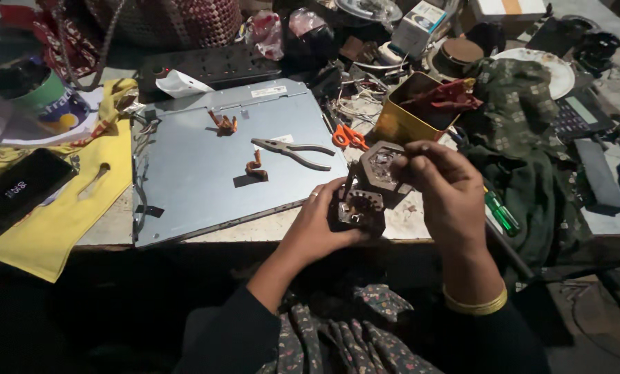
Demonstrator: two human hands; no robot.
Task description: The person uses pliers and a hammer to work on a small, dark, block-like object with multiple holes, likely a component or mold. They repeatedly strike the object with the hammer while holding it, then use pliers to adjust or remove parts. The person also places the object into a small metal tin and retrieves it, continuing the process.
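The left hand point(320, 225) is curled closed around a small dark motor core point(357, 211), gripping it from its nine o'clock side and holding it just off the near edge of the tabletop point(420, 225). The right hand point(445, 183) comes in from three o'clock with its fingers pinched together on something thin, a wire or a slim tool; I can't make out which, as it is dark and partly hidden by the fingers. That thin piece runs down toward the core's open top.

Directly behind the core, at twelve o'clock, sits a hexagonal housing point(382, 166) resting on the tabletop, its open face turned up.

The core's toothed, open face points up toward the person, tipped slightly to eleven o'clock. Its long axis looks close to upright, leaning a little away from the body, though the part is stubby and the lean is hard to judge.

What worries me is the perch: the core hangs past the edge over the lap, so a slipped grip would drop it into dark cloth. A hard pull from the pinching fingers could also snap a thin strand or jerk the core sideways into the housing. The pliers point(292, 151) on the grey panel point(206, 180) lie well apart at ten o'clock, the orange-handled scissors point(349, 137) nearer at twelve.
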